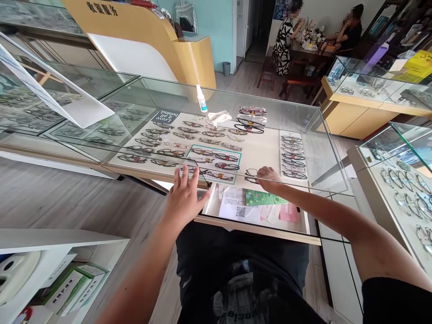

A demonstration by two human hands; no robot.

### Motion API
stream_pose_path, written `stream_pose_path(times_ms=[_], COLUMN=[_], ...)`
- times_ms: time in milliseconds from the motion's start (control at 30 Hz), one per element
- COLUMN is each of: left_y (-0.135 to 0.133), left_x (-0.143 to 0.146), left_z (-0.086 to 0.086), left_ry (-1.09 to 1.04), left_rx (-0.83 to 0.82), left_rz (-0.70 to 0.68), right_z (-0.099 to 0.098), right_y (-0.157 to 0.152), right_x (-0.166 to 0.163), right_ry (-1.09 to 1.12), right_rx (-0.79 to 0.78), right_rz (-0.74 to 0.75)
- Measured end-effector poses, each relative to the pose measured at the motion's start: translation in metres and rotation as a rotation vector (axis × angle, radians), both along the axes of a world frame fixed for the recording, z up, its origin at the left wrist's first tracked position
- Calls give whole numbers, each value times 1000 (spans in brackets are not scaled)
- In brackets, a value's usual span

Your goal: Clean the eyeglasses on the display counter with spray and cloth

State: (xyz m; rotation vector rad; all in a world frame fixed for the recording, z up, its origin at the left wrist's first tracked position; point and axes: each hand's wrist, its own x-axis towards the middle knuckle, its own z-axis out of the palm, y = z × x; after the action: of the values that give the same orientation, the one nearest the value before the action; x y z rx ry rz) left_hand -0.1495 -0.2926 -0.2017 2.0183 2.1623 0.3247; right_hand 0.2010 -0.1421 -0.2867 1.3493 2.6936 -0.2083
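Smooth, reflective glass forms a display case (293,112) of glossy-looking eyeglasses (251,175), topped by a smooth plastic bottle (201,100) and a crumpled cloth (218,118), beside a wood-look drawer (256,230) holding matt printed paper (232,203).

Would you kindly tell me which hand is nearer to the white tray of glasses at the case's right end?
Right: the right hand is just left of the white tray, near its front end; the left hand is much farther left, beside the open drawer.

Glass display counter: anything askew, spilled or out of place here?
Nothing looks spilled. The crumpled cloth stands out against the neat rows of eyeglasses, and papers lie at odd angles in the open drawer.
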Motion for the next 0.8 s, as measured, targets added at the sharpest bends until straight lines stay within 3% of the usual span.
stream_pose_path(times_ms=[233, 800], left_y=[-1, -2], left_x=[2, -3], left_z=[6, -5], left_ry=[1, 11], left_rx=[-12, 33], left_rz=[3, 5], right_z=[-28, -28], right_y=[13, 42], right_x=[4, -8], right_ry=[-21, -23], right_rx=[61, 112], right_rz=[8, 28])
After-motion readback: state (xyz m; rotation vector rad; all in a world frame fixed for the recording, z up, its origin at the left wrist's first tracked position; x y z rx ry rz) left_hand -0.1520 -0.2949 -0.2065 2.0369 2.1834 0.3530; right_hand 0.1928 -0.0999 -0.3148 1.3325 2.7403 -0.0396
